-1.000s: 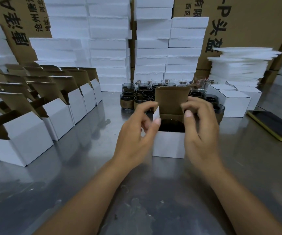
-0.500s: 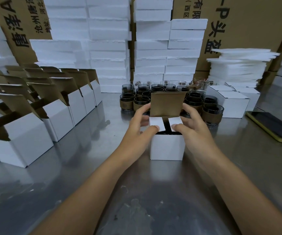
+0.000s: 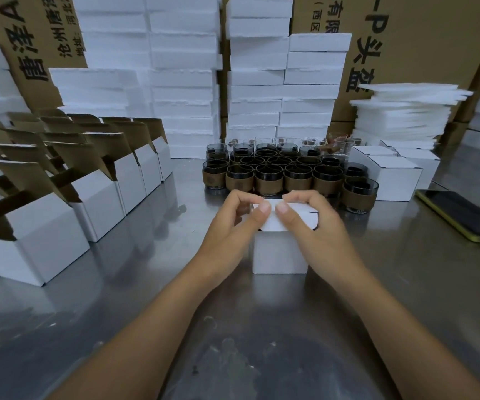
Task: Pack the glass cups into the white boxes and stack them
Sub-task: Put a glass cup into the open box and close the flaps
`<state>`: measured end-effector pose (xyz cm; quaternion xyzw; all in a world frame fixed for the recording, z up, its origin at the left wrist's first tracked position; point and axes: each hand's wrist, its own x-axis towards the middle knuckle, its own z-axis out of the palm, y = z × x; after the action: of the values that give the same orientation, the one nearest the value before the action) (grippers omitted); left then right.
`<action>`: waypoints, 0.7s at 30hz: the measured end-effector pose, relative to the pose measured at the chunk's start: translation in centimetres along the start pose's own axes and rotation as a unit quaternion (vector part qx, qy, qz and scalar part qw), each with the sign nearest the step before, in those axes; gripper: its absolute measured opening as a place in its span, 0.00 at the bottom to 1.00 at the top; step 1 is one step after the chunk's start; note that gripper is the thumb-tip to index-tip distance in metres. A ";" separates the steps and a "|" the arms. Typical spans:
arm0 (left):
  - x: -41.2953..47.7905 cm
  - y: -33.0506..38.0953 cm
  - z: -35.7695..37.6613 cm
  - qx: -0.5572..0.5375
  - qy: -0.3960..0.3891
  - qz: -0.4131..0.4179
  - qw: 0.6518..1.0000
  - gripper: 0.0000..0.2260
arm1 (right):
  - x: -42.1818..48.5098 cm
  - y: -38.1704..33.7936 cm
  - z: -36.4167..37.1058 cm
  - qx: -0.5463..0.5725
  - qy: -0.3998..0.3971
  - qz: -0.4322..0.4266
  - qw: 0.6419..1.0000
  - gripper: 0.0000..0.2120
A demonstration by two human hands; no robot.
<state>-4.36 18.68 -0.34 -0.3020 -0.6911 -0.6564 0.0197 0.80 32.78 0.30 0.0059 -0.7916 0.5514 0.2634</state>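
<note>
Grip on lid (image 3: 272, 223) from both sides: left hand (image 3: 233, 226) with fingers curled over the far edge and thumb flat on top, right hand (image 3: 319, 229) mirrored, thumb tips just beside each other. Lid pinched and bent low over box (image 3: 279, 255), rounded front edge out past the near wall, not tucked in. Box white, upright on table (image 3: 146, 298), in the middle and near; inside hidden by lid and hands. Just beyond the hands, cups (image 3: 270, 174) packed in tight rows, dark glass with brown sleeves, a few clear ones at the far edge of the group. Right of the cups, touching or nearly so, closed boxes (image 3: 397, 180), white, side by side. Farther right and nearer, phone (image 3: 464, 215) face up, dark screen, yellow-green rim. On the left, open boxes (image 3: 45, 235) in rows from near to far, brown lids upright. Along the far side, foam blocks (image 3: 256, 82) in tall white stacks, and to their right foam sheets (image 3: 406, 111) in a lower, uneven pile. Behind all that, cartons (image 3: 429, 39), brown, with black printed characters.
</note>
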 end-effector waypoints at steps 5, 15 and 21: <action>0.2 0.0 0.0 0.015 0.008 0.014 1.000 0.11 | 0.0 -0.4 0.0 0.001 0.009 -0.016 1.000 0.23; -0.1 -0.1 -0.4 -0.024 -0.013 -0.019 0.999 0.12 | 0.1 0.5 -0.1 -0.009 -0.026 -0.017 0.999 0.07; 0.4 -0.5 0.1 -0.064 -0.029 -0.071 0.995 0.24 | -0.1 0.9 0.4 -0.049 -0.030 -0.042 0.997 0.04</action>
<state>-4.88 18.97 -0.63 -0.2723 -0.6676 -0.6898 -0.0664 0.49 32.79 -0.62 0.0431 -0.8239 0.5002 0.2629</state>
